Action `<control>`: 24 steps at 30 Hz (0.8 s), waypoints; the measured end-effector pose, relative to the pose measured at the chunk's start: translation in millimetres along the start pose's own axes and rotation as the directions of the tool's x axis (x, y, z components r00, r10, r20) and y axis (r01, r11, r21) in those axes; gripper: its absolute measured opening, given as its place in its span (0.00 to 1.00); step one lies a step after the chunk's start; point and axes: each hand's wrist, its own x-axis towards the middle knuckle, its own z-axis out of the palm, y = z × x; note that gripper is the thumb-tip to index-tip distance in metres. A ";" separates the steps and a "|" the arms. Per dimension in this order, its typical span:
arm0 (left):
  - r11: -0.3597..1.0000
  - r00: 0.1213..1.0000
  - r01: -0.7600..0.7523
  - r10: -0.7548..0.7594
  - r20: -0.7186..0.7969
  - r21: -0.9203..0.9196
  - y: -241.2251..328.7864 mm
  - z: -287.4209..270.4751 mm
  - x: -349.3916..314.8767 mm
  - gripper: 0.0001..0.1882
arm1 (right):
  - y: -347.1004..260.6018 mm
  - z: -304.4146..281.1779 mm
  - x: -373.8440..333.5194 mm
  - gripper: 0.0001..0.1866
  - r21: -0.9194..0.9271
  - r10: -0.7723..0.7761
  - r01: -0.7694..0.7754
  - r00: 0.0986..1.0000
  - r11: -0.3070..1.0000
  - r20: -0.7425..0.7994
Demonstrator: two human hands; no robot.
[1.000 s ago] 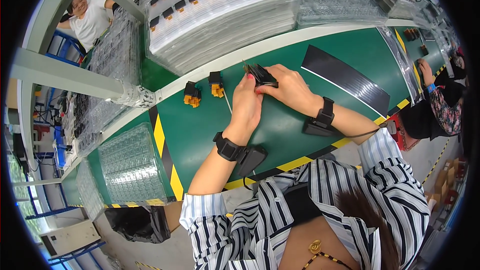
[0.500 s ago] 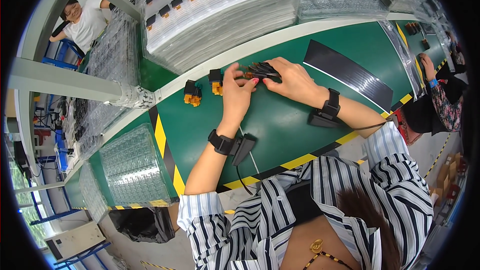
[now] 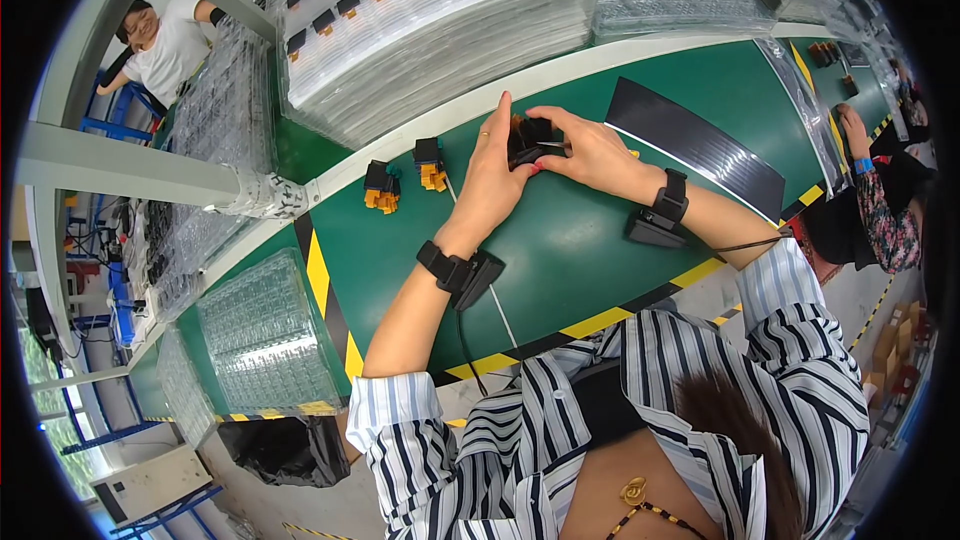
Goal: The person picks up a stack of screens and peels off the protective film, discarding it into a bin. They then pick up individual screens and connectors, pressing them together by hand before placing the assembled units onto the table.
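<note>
A bunch of small black display panels with orange flex cables (image 3: 526, 152) is between my two hands over the green bench. My left hand (image 3: 486, 180) presses its left side, fingers stretched upward and thumb at the lower edge. My right hand (image 3: 600, 154) curls around the right side, with thumb and index finger closed on it. Parts of the bunch are hidden behind my fingers. Two more piles of such panels lie left of my hands: one pile (image 3: 428, 152) close by, another pile (image 3: 377, 178) farther left.
Behind the bench rail stands a tall stack of clear trays (image 3: 440, 50) with panels laid on top. A dark flat sheet (image 3: 695, 145) lies to the right. Clear plastic trays (image 3: 265, 330) rest at the left. A co-worker's hand (image 3: 855, 130) is at the far right.
The panels, fanned out before, are now gathered more upright between my hands. My left hand has moved slightly right, its fingers straightened; my right hand has shifted a little to the right.
</note>
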 end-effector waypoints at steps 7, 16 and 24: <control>0.955 0.998 -0.012 0.030 0.056 -0.297 -19.2 0.5 -4.5 0.46 | -4.2 0.8 -0.4 0.28 -0.069 -0.008 0.009 1.000 0.998 0.014; 0.778 0.984 0.177 -0.145 0.102 -0.603 3.1 -10.7 -8.9 0.44 | -7.4 -1.8 -1.0 0.27 -0.090 0.012 -0.009 0.999 0.996 0.033; 0.772 0.984 0.176 -0.147 0.098 -0.611 -12.5 -11.6 -7.4 0.39 | -9.1 -2.4 -1.7 0.26 -0.100 0.013 -0.009 0.999 0.995 0.041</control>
